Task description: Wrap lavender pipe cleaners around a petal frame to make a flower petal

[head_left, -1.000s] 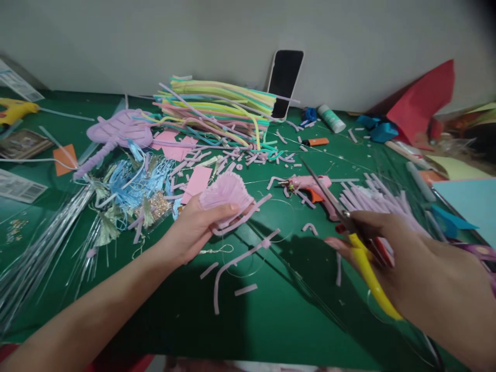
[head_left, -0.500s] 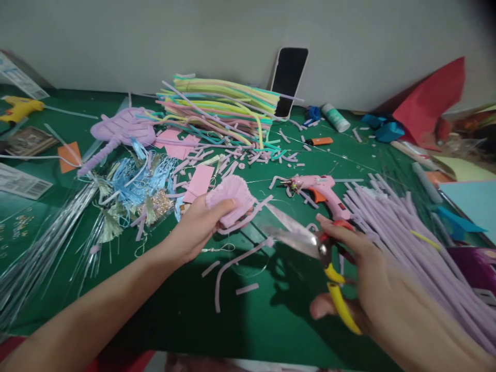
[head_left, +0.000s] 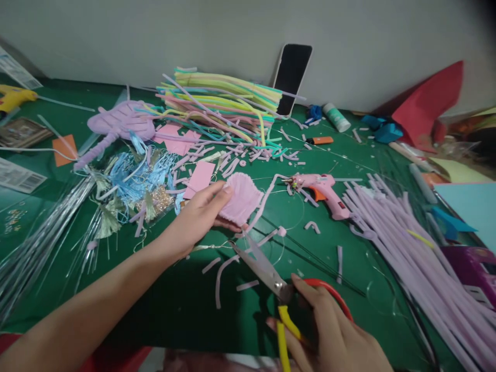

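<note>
My left hand (head_left: pixel 203 212) is closed on a fan-shaped lilac pipe-cleaner piece (head_left: pixel 242 199), thumb on top and fingers underneath. Along its right edge runs a loose lilac pipe cleaner (head_left: pixel 263 204), bent near the glue gun's nozzle. In my right hand (head_left: pixel 325 320) is a pair of scissors (head_left: pixel 267 266) with red and yellow handles. Their blades are spread, with the tips just below the lilac piece, by the pipe cleaner's lower end. Whether the blades touch it I cannot tell. Below lie a bent lilac strip (head_left: pixel 222 279) and short offcuts (head_left: pixel 248 285).
A pink glue gun (head_left: pixel 321 188) lies right of centre, beside a lilac pipe-cleaner bundle (head_left: pixel 411 253). Behind are coloured pipe cleaners (head_left: pixel 220 103) and a leaning phone (head_left: pixel 293 77). Blue tassels (head_left: pixel 135 175), clear sticks (head_left: pixel 50 243) and a lilac leaf-like piece (head_left: pixel 120 121) occupy the left.
The scissors have moved left and down, from the lilac piece's right side to below it. My left hand has turned the piece and shifted it slightly right, its long pipe cleaner now pointing up-right.
</note>
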Motion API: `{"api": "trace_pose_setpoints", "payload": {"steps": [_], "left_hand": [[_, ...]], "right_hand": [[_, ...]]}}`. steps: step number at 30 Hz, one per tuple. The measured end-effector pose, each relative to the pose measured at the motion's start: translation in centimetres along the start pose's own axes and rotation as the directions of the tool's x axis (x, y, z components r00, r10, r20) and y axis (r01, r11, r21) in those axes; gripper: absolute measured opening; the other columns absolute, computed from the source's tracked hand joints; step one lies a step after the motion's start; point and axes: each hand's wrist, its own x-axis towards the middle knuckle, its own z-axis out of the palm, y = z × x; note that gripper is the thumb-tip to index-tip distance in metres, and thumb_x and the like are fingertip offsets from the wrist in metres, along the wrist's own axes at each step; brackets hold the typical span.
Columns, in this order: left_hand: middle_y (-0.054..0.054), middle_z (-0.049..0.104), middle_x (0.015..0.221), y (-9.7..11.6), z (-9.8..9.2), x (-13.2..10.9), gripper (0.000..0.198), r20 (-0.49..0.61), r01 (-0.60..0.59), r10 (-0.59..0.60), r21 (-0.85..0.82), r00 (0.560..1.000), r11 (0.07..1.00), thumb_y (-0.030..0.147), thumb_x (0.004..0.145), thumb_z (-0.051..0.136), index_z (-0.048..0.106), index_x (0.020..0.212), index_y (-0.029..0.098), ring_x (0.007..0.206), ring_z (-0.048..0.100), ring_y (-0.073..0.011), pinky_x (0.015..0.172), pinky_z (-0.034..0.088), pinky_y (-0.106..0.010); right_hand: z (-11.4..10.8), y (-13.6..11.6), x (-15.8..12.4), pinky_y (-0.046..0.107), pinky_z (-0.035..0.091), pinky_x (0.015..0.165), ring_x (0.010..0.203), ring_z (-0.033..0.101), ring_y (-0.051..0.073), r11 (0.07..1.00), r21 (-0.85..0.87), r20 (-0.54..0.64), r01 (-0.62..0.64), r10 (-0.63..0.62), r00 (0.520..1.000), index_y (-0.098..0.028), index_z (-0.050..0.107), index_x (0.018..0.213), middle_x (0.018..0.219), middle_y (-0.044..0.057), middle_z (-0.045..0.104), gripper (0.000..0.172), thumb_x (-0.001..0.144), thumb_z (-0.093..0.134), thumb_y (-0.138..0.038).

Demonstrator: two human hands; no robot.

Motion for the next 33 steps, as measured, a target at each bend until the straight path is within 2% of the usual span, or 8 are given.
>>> {"api": "trace_pose_setpoints", "payload": {"steps": [3, 7, 12, 21, 24, 28, 31, 33], "left_hand": [[0.003, 0.059, 0.075, 0.1, -0.1, 0.0, 0.017, 0.038, -0.006, 0.007, -0.028, 0.999, 1.0, 0.036, 0.089, 0.06, 0.057, 0.086, 0.019, 0.069, 0.07, -0.016, 0.065, 0.062, -0.028], [0.0, 0.066, 0.081, 0.0, -0.4, 0.0, 0.018, 0.056, 0.027, -0.025, -0.047, 0.998, 0.999, 0.036, 0.09, 0.059, 0.058, 0.092, 0.019, 0.073, 0.071, -0.0163, 0.071, 0.063, -0.03], [-0.001, 0.069, 0.082, 0.3, -0.3, -0.2, 0.02, 0.062, 0.003, -0.002, -0.01, 0.998, 1.0, 0.037, 0.09, 0.06, 0.06, 0.093, 0.018, 0.073, 0.072, -0.0168, 0.07, 0.064, -0.029], [-0.001, 0.069, 0.083, 0.5, -0.4, -0.1, 0.021, 0.057, -0.019, 0.019, -0.006, 0.998, 1.0, 0.037, 0.09, 0.059, 0.064, 0.099, 0.018, 0.072, 0.072, -0.0157, 0.068, 0.063, -0.027], [-0.001, 0.069, 0.085, 0.6, -0.3, -0.2, 0.02, 0.055, -0.027, 0.027, 0.002, 0.998, 1.0, 0.037, 0.091, 0.058, 0.064, 0.098, 0.019, 0.076, 0.072, -0.0164, 0.069, 0.063, -0.027], [-0.002, 0.069, 0.089, 0.7, -0.1, -0.3, 0.02, 0.055, -0.065, 0.065, 0.011, 0.996, 0.998, 0.038, 0.091, 0.058, 0.062, 0.096, 0.019, 0.08, 0.072, -0.0173, 0.069, 0.062, -0.026], [-0.001, 0.068, 0.088, 0.8, -0.2, -0.3, 0.02, 0.064, -0.067, 0.068, -0.006, 0.996, 0.998, 0.037, 0.091, 0.058, 0.061, 0.094, 0.018, 0.077, 0.071, -0.0164, 0.069, 0.063, -0.028], [0.0, 0.065, 0.085, 0.8, -0.2, -0.3, 0.02, 0.076, -0.069, 0.071, -0.018, 0.995, 0.997, 0.039, 0.09, 0.059, 0.06, 0.089, 0.018, 0.074, 0.071, -0.0156, 0.069, 0.063, -0.029]], "right_hand": [[1.4, -0.2, 0.5, 0.024, 0.055, 0.043, 0.067, 0.074, 0.022, 0.996, -0.054, -0.065, -0.074, 0.07, 0.995, -0.004, 0.047, 0.122, 0.092, 0.018, 0.072, 0.046, 0.099, 0.035, -0.042], [1.8, 0.3, 1.7, 0.027, 0.056, 0.045, 0.066, 0.073, 0.023, 0.987, -0.092, -0.184, -0.129, 0.111, 0.977, -0.006, 0.05, 0.118, 0.087, 0.016, 0.073, 0.046, 0.099, 0.037, -0.046], [1.2, 0.6, 2.4, 0.025, 0.052, 0.04, 0.059, 0.072, 0.02, 0.989, -0.083, -0.161, -0.123, 0.108, 0.981, -0.009, 0.052, 0.113, 0.085, 0.012, 0.073, 0.044, 0.1, 0.033, -0.046], [1.6, 1.7, 2.5, 0.025, 0.052, 0.047, 0.059, 0.071, 0.017, 0.984, -0.171, -0.209, -0.056, 0.02, 0.978, -0.009, 0.052, 0.118, 0.084, 0.008, 0.075, 0.039, 0.1, 0.039, -0.041], [1.2, 1.9, 2.7, 0.023, 0.052, 0.046, 0.06, 0.071, 0.016, 0.994, -0.098, -0.192, -0.051, 0.032, 0.981, -0.011, 0.052, 0.116, 0.084, 0.007, 0.075, 0.041, 0.1, 0.037, -0.045], [-0.2, 2.4, 3.2, 0.018, 0.052, 0.048, 0.06, 0.071, 0.013, 0.998, 0.039, -0.104, -0.041, 0.045, 0.994, -0.014, 0.053, 0.111, 0.083, 0.006, 0.074, 0.041, 0.1, 0.034, -0.049], [-1.3, 3.5, 3.6, 0.022, 0.049, 0.04, 0.055, 0.07, 0.015, 0.996, -0.09, -0.142, -0.015, 0.002, 0.99, -0.016, 0.053, 0.111, 0.08, 0.004, 0.073, 0.04, 0.1, 0.034, -0.049], [-1.9, 4.5, 3.8, 0.024, 0.049, 0.041, 0.057, 0.07, 0.016, 0.987, -0.156, -0.13, 0.035, -0.056, 0.99, -0.016, 0.053, 0.112, 0.086, 0.006, 0.074, 0.039, 0.1, 0.033, -0.048]]}}
